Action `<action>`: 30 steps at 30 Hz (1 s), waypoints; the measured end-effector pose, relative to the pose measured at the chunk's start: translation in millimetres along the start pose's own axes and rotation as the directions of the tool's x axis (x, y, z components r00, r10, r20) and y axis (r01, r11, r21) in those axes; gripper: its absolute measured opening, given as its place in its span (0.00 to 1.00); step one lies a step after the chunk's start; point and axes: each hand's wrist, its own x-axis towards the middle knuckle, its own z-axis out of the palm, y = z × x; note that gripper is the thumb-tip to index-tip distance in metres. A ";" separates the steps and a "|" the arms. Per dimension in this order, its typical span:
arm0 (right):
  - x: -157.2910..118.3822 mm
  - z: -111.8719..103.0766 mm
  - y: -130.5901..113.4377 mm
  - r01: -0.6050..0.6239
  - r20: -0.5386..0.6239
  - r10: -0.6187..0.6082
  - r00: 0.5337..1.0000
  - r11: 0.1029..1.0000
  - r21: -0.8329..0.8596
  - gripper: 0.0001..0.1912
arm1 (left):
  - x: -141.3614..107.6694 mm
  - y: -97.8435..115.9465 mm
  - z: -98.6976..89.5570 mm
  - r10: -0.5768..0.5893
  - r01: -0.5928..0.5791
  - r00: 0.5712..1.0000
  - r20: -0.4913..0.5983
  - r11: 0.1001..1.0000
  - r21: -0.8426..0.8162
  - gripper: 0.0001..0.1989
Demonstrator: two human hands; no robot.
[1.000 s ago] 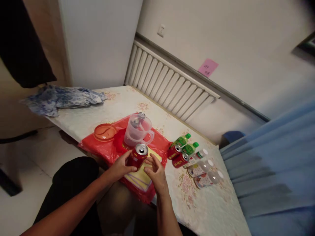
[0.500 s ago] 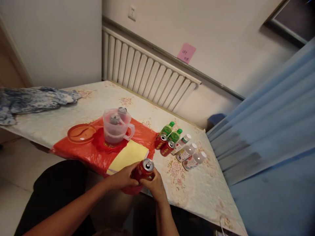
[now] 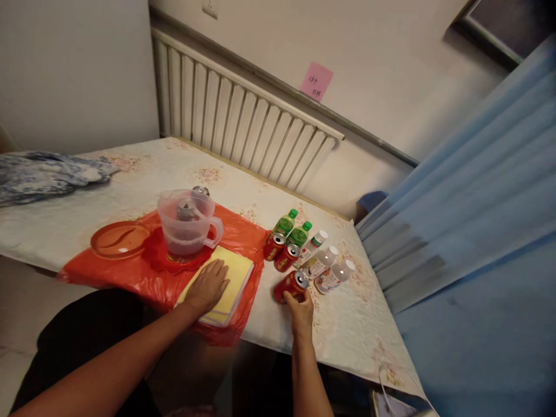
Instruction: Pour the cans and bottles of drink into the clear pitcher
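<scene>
My right hand grips a red drink can at the table's front, close to the other drinks. Fingers stretched out, my left hand lies flat on a folded yellow cloth. Just behind the held can stand two more red cans, a left one and a right one. A clear plastic jug sits on a red scalloped dish to the left of the cloth.
Behind the cans are two green-capped bottles and three white-capped bottles. An orange lid lies on the red plastic sheet. A silver-topped can is behind the jug. Patterned fabric lies far left.
The can, earlier between both hands over the table's front edge, has moved right in my right hand to beside the other cans. My left hand has let go and moved onto the yellow cloth.
</scene>
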 end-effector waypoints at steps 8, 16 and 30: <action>35.9 -0.6 1.9 0.042 -0.138 -0.046 0.989 0.999 -0.030 0.26 | -2.3 1.3 0.6 0.009 -0.008 1.000 -0.020 0.999 0.053 0.19; 59.1 14.1 -1.6 0.103 -0.183 -0.113 0.977 0.993 -0.060 0.29 | -0.2 2.0 -0.1 -0.002 0.003 1.000 -0.031 0.999 0.044 0.20; 68.9 16.2 18.7 0.101 -0.174 -0.117 0.978 0.990 -0.100 0.35 | 0.6 1.2 0.1 0.001 0.000 1.000 -0.024 0.999 0.045 0.20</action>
